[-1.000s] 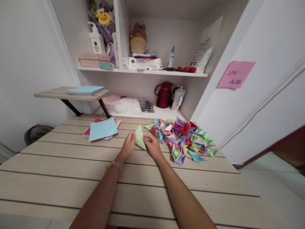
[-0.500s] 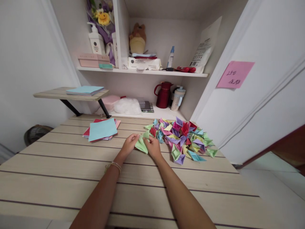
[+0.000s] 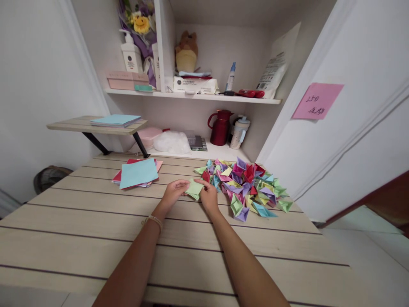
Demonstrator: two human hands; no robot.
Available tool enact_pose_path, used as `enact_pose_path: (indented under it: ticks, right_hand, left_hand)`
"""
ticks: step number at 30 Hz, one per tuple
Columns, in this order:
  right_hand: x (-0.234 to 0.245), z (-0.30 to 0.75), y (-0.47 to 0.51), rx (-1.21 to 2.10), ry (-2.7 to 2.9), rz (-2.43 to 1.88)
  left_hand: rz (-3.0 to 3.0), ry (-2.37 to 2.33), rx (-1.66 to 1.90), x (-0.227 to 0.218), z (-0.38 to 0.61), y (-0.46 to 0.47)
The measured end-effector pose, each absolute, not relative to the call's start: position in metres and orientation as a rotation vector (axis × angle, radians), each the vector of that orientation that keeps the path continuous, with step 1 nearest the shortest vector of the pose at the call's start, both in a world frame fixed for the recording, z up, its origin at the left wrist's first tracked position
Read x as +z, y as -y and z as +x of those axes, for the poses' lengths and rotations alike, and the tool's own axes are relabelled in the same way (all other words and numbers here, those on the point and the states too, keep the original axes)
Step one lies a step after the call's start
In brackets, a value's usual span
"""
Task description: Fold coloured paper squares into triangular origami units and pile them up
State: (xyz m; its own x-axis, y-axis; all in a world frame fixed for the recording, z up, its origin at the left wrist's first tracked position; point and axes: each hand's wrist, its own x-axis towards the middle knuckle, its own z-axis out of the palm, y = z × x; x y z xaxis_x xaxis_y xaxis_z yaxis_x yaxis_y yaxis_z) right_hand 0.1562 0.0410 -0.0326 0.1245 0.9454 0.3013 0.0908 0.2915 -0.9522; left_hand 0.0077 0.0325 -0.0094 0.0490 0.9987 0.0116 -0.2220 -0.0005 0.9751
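Between my two hands is a light green folded paper (image 3: 194, 189), now a small, flattish shape just above the table. My left hand (image 3: 175, 190) pinches its left edge with the fingers closed. On the opposite edge, my right hand (image 3: 208, 195) grips the same paper, thumb and forefinger at its upper right corner. Just right of my right hand lies a heap of folded paper boats (image 3: 246, 183) in purple, pink, red, yellow, green and blue. To the left, a loose stack of coloured paper sheets (image 3: 139, 172) has a light blue sheet on top.
The slatted wooden table (image 3: 96, 238) carries a small raised shelf (image 3: 70, 123) with more paper (image 3: 115, 120) at the back left. Behind stand a red jug (image 3: 220, 128), a pale tumbler (image 3: 239, 133) and a clear plastic bag (image 3: 172, 143). A pink note (image 3: 318, 101) is on the right wall.
The green paper has gone from a taller, pointed, partly opened form to a smaller, flatter one. My right fingers have shifted to its upper right edge. The view has moved slightly.
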Motion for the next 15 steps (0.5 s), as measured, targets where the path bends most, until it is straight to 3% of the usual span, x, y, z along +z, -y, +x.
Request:
enact_pose_path:
  ticks: [5, 15]
  right_hand:
    - [-0.032, 0.153, -0.043, 0.987, 1.343, -1.050]
    - [-0.030, 0.156, -0.044, 0.968, 1.194, -0.937]
  left_hand:
    - [0.915, -0.958, 1.419, -0.009, 0.002, -0.037]
    - [1.154, -0.835, 1.211, -0.004, 0.008, -0.027]
